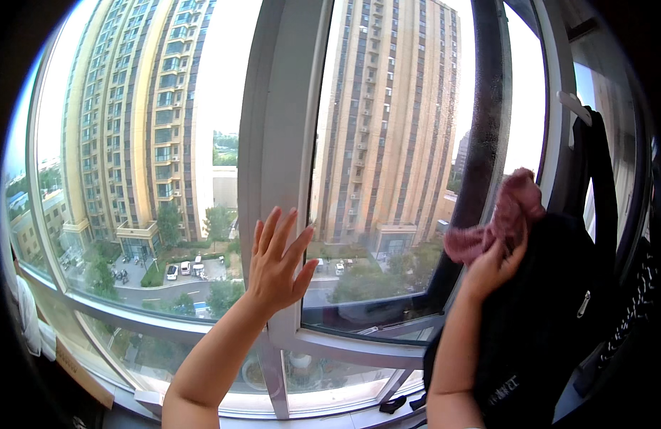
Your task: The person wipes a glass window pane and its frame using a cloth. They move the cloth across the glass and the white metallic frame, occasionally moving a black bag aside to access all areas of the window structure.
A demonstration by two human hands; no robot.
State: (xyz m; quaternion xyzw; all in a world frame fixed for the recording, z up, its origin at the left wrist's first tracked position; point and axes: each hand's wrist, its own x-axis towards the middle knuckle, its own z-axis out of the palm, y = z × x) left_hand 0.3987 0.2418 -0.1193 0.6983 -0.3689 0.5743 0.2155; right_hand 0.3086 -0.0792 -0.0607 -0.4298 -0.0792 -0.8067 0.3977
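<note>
My left hand (277,266) is raised with its fingers spread and holds nothing. It lies over the pale window post (280,136), at the left edge of a casement; whether the palm touches the post I cannot tell. My right hand (492,273) grips a bunched pink cloth (503,223). Part of the cloth sticks up above the fingers and part hangs to the left. Behind the cloth is the right side of the casement's dark frame (488,114). The casement's glass (388,136) looks misted or streaked near its right edge.
Black clothing (541,314) with a small zip pull hangs close to my right forearm. A white hanger (575,107) holds a dark garment above it. Small black items (393,405) lie on the sill at the lower right. White fabric (31,322) hangs at the far left.
</note>
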